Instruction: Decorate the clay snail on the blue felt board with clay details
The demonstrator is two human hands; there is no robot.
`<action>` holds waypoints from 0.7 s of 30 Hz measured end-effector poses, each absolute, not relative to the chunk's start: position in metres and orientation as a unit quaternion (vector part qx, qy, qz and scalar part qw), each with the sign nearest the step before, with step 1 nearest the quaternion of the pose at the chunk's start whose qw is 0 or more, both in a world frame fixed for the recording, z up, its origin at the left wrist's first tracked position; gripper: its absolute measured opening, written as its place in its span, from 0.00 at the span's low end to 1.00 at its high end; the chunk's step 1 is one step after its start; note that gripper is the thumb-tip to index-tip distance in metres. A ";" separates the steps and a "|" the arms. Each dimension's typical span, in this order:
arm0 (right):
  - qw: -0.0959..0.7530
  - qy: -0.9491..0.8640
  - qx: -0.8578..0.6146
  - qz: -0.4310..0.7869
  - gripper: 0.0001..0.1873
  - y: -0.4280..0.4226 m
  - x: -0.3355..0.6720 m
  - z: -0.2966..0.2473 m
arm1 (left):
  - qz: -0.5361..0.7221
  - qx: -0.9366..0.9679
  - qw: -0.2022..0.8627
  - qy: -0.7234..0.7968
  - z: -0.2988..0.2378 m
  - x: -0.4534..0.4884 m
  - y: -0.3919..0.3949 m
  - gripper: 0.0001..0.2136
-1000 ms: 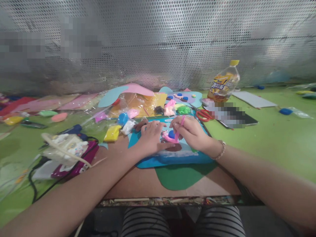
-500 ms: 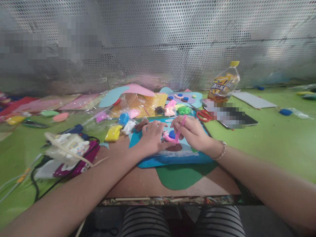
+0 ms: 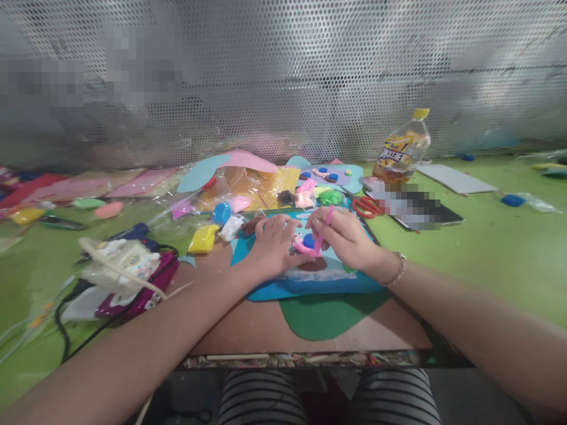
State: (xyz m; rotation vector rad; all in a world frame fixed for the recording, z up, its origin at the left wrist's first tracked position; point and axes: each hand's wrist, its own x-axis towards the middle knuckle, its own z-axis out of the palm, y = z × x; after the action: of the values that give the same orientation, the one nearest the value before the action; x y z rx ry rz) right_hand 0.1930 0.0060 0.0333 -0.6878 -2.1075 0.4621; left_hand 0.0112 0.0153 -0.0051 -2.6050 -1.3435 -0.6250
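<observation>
My right hand [image 3: 343,236] is closed round a pink stick-shaped modelling tool [image 3: 328,219], held steeply with its lower end against a strip of pink clay [image 3: 305,248]. The strip curves below a round blue clay piece [image 3: 309,240]. My left hand [image 3: 277,242] rests with fingers spread on the left part of the blue picture board [image 3: 283,289], its thumb beside the pink clay. A brown shape [image 3: 313,264] shows just under the strip. My fingers partly hide the upper part of the board.
Clay packets, including a yellow one [image 3: 204,238], lie left of the board. Red-handled scissors [image 3: 367,207], a tablet-like device [image 3: 420,209] and a drink bottle [image 3: 403,147] are to the right. A glue gun [image 3: 133,233] and cables lie left. Green foam [image 3: 332,319] sticks out in front.
</observation>
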 end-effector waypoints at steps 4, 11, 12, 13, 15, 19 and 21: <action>0.427 -0.843 -0.270 0.183 0.09 0.007 0.194 0.033 | -0.213 -0.864 0.075 -0.451 -0.004 0.014 0.014 0.31; 0.430 -0.838 -0.277 0.189 0.10 0.006 0.194 0.032 | -0.230 -0.862 0.011 -0.452 0.000 0.011 0.010 0.26; 0.429 -0.838 -0.278 0.189 0.11 0.006 0.194 0.032 | -0.225 -0.865 0.010 -0.449 0.001 0.010 0.010 0.27; 0.428 -0.838 -0.279 0.189 0.11 0.006 0.193 0.032 | -0.218 -0.867 0.012 -0.448 0.001 0.010 0.009 0.29; 0.426 -0.840 -0.279 0.190 0.11 0.005 0.193 0.033 | -0.205 -0.869 0.019 -0.450 0.001 0.009 0.009 0.33; 0.423 -0.843 -0.274 0.188 0.11 0.005 0.193 0.034 | -0.195 -0.875 0.036 -0.442 -0.002 0.009 0.009 0.35; 0.423 -0.842 -0.277 0.189 0.11 0.005 0.193 0.034 | -0.196 -0.879 0.039 -0.434 -0.002 0.008 0.009 0.32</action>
State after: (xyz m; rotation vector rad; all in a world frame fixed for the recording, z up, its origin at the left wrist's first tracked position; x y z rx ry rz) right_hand 0.1933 0.0052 0.0340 -0.6934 -2.1064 0.4741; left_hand 0.0078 0.0090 -0.0025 -2.6940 -1.3299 -0.6020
